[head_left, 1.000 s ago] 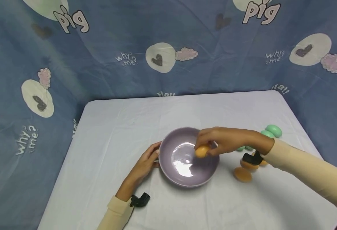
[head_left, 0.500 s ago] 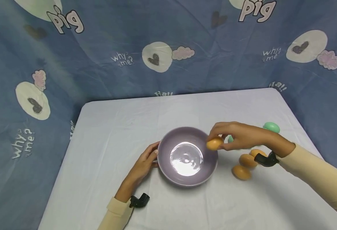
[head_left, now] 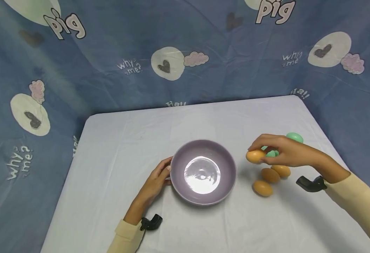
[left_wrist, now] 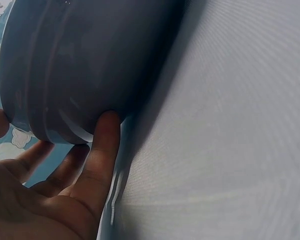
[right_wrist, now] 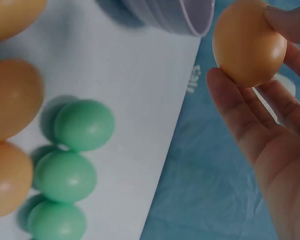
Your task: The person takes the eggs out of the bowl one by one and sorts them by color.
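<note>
A round mauve bowl [head_left: 204, 198] stands upright on the table. My left hand [head_left: 153, 181] rests against its left side, fingertips and thumb touching the outer wall; the left wrist view shows those fingers [left_wrist: 102, 160] spread and nearly straight. To the right of the bowl, my right hand [head_left: 286, 150] pinches an orange egg [head_left: 255, 156] between thumb and fingertips, above the tabletop. In the right wrist view that egg [right_wrist: 247, 45] is clear of the table. Several orange eggs [head_left: 262, 188] lie below the right hand, and green eggs [head_left: 295, 137] lie partly hidden behind it.
A white cloth covers the table [head_left: 125, 140]. Its back edge runs along a blue printed curtain [head_left: 109, 63] that also hangs at the sides. In the right wrist view, several smaller green eggs [right_wrist: 65, 176] lie in a row beside orange eggs [right_wrist: 12, 100].
My right hand has carried the orange egg from over the bowl to the right, past its rim. The left hand stays at the bowl. The head view has shifted slightly.
</note>
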Action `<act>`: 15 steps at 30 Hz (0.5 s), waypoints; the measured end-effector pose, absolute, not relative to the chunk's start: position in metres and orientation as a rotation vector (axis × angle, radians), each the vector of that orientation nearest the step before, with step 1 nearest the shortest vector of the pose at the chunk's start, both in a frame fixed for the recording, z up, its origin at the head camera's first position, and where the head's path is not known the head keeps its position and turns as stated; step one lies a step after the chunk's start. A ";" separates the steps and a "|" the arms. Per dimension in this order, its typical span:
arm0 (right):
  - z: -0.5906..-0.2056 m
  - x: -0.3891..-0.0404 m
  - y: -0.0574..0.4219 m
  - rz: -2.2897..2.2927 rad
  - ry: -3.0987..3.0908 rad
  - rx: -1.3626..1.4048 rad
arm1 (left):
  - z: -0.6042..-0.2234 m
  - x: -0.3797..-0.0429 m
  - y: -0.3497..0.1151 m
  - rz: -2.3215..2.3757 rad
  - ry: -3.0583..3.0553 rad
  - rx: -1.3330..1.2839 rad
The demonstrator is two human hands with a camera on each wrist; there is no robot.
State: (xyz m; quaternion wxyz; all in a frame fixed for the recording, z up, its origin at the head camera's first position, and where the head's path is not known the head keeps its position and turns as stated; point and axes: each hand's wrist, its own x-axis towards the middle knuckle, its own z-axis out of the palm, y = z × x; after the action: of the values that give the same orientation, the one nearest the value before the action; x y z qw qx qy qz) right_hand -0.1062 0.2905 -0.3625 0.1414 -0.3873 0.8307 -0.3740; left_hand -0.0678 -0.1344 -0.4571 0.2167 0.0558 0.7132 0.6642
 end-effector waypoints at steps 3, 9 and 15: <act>-0.366 -0.103 0.300 -1.104 2.416 -1.097 | -0.458 -0.067 -0.134 1.842 1.977 0.156; -0.373 -0.096 0.319 -1.162 2.469 -1.086 | -0.458 -0.067 -0.134 1.845 1.977 0.166; -0.379 -0.089 0.335 -1.165 2.551 -1.050 | -0.458 -0.068 -0.134 1.850 1.980 0.166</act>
State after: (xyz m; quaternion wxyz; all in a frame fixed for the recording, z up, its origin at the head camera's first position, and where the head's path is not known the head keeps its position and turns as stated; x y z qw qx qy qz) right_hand -0.0892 0.3352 -0.3793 0.0735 -0.3497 0.8496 -0.3880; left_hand -0.0676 -0.1336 -0.4584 0.2116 0.0599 0.7128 0.6660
